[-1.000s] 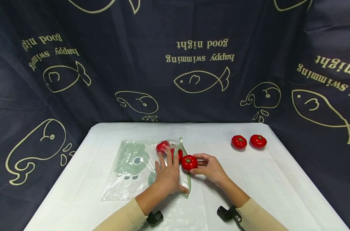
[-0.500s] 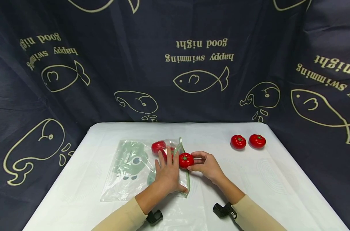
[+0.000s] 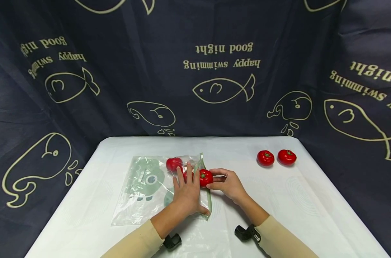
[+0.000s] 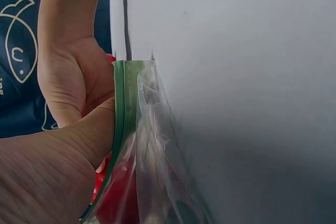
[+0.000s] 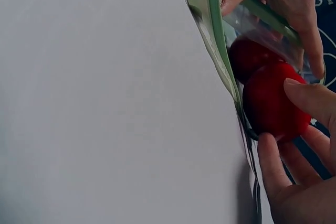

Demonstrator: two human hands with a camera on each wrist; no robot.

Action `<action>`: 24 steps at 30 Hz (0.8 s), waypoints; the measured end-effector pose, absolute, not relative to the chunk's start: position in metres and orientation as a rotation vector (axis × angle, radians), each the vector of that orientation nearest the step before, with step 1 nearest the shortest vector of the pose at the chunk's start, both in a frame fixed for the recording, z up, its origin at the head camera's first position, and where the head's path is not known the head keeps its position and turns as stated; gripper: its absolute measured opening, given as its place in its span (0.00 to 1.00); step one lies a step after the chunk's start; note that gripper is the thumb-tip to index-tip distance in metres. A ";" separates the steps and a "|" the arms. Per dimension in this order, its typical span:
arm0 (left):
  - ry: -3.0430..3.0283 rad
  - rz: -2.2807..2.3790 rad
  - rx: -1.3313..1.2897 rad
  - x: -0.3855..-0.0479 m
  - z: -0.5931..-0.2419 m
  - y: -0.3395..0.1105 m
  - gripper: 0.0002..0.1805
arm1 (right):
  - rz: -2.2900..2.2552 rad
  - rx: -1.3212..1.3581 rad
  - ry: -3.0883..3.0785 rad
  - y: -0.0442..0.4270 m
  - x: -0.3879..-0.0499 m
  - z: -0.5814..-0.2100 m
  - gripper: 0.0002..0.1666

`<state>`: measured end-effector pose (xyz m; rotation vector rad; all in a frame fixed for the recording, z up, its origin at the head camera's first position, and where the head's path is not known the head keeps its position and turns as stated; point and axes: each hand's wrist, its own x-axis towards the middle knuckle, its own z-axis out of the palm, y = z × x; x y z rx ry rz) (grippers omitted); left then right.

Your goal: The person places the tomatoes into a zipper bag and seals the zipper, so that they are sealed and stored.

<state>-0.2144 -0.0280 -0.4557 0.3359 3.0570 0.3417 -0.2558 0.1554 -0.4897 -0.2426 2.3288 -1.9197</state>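
Observation:
A clear zip-lock bag [image 3: 126, 211] with a green print lies flat on the table, its green-edged mouth [image 5: 214, 24] facing right. My left hand [image 3: 187, 197] rests on the bag by the mouth with fingers spread, its thumb [image 4: 100, 129] against the green edge. My right hand [image 3: 229, 184] holds a red tomato [image 3: 206, 177] between thumb and fingers at the mouth. In the right wrist view this tomato [image 5: 275, 100] sits between the parted edges, against another tomato [image 5: 249, 56] inside. Farther in, a tomato [image 3: 174, 163] shows through the plastic. My left fingers partly hide the contents.
Two more tomatoes, one [image 3: 265, 158] beside the other [image 3: 287, 157], lie at the back right of the white table [image 3: 247, 145]. A dark curtain [image 3: 169, 46] with fish drawings hangs behind the table. Black devices [image 3: 244, 233] are strapped to both wrists.
My right hand has moved left, pushing its tomato into the bag's mouth. The tomatoes inside have shifted left, deeper into the bag. My left hand has stayed almost still.

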 end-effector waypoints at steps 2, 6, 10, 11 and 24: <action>3.058 0.341 0.346 -0.215 -0.456 -0.028 0.83 | -1.926 -0.227 2.316 0.154 -0.257 -0.490 0.34; 3.059 0.342 0.360 -0.216 -0.456 -0.028 0.84 | -1.936 -0.218 2.307 0.151 -0.259 -0.491 0.33; 3.060 0.306 0.370 -0.216 -0.456 -0.028 0.84 | -1.938 -0.217 2.302 0.148 -0.261 -0.491 0.32; 3.062 0.294 0.373 -0.216 -0.456 -0.028 0.85 | -1.938 -0.223 2.301 0.147 -0.262 -0.491 0.32; 3.090 0.214 0.403 -0.217 -0.459 -0.029 0.87 | -1.911 -0.168 2.352 0.142 -0.264 -0.489 0.27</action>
